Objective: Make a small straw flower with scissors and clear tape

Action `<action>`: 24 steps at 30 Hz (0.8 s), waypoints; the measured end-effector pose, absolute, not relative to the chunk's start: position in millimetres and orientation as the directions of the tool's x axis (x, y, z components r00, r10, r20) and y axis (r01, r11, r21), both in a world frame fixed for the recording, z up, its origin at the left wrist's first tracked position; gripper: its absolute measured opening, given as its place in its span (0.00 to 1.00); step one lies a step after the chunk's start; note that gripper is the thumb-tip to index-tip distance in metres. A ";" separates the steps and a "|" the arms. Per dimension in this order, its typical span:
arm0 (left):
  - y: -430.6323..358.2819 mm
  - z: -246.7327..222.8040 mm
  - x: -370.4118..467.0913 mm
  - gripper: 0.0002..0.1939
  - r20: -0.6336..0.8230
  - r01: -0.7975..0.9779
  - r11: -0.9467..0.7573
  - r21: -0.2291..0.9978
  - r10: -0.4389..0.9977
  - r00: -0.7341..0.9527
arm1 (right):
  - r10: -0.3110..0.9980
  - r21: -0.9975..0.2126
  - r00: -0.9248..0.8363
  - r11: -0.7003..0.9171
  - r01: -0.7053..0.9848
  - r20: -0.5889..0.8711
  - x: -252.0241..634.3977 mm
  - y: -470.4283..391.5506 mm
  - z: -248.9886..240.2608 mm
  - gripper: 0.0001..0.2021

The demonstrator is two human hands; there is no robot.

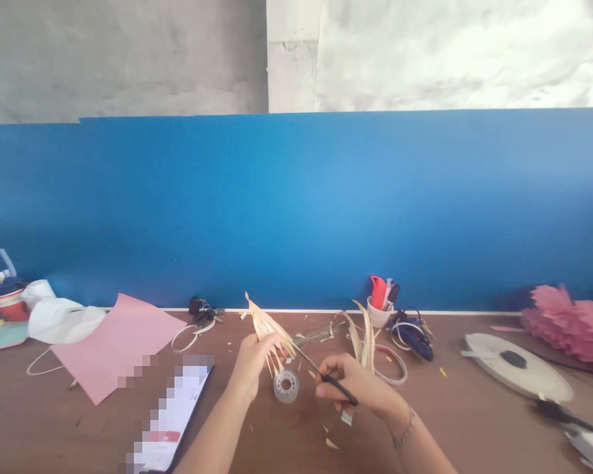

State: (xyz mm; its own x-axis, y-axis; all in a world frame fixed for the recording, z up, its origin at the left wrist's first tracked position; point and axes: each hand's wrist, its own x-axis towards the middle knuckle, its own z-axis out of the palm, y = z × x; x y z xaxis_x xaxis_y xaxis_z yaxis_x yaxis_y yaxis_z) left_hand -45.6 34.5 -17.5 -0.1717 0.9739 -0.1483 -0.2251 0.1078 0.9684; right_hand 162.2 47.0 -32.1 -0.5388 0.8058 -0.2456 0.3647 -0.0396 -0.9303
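Head view: two bare hands at work above a brown table [277, 441], before a blue partition [296, 210]. Left hand [251, 362]: fingers and thumb clamped on the husk-strip bundle [263, 324], a sheaf of pale, narrow, apparently dried strips held just above the table. Its gathered tip points up and away from the person; loose ends hang below the fingers. Right hand [356, 378]: fingers closed around the dark handles of the scissors [342, 390], whose blades slant up toward the bundle's near edge. Whether the blades are parted, or touch the strips, cannot be told at this scale.

Below the loose ends lies a tape roll [286, 397]; contact between the two is unclear. Longer husk strips [368, 341] stand in a curl beyond the right hand, near a white cup [378, 318] of pens. A pink sheet [113, 349] and a smartphone [170, 418] lie to the left.

Handling (judged from appearance): the bundle should be very light, dry and somewhat springy, liable to split along the grain or fan apart if pinched loosely. A flat pinch across the gathered middle suits it best, clear of the blades; the rigid scissors are best held by their handles.
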 end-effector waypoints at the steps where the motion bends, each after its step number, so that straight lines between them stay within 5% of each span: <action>1: 34.3 -17.5 -45.4 0.08 -0.148 -0.222 0.111 0.969 0.976 -0.158 | 0.806 -0.931 -0.539 -0.042 0.362 -0.246 161.8 46.8 -31.9 0.12; 24: 33.6 -21.5 -43.8 0.08 -0.196 -0.208 0.184 0.961 0.980 -0.035 | 0.777 -0.932 -0.567 -0.066 0.357 -0.273 167.2 47.4 -31.1 0.13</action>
State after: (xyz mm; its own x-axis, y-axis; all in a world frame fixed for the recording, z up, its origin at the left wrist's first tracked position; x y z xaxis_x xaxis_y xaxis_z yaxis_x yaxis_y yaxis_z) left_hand -43.8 33.6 -21.5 -0.0350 0.9800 -0.1957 -0.2080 0.1843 0.9606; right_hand 167.2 47.4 -31.1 -0.5673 0.7770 -0.2728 0.3572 -0.0664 -0.9317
